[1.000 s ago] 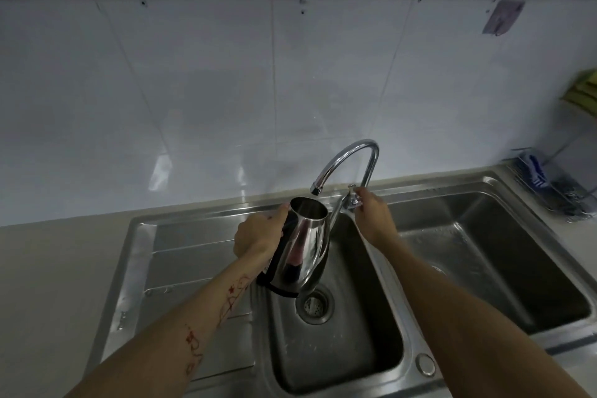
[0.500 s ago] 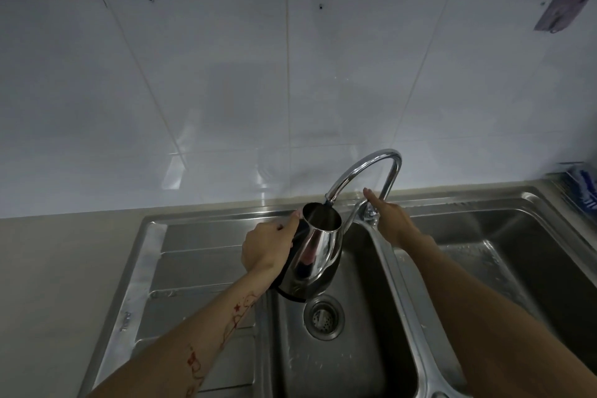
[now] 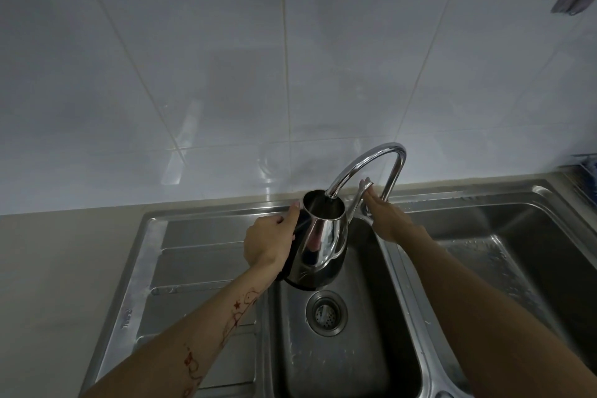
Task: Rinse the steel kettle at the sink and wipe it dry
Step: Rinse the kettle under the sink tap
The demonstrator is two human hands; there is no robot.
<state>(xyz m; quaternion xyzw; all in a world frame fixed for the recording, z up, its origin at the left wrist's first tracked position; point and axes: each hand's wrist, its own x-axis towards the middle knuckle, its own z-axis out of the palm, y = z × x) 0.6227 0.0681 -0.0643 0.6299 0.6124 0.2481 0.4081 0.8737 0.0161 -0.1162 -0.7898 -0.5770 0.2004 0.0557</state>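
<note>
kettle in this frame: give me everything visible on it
The kettle looks like polished steel, mirror-bright, with a dark handle side and a dark base band. No lid is on it; its round mouth is open. It is tilted, mouth up toward the faucet outlet, which sits just over the rim. The left hand grips its handle side, holding it above the middle sink basin, over the drain. Water flow cannot be told.

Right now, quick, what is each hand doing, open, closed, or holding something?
Left hand: closed around the steel kettle by its handle, holding it under the tap spout.
Right hand: open, fingers extended against the tap lever, gripping nothing.
</note>
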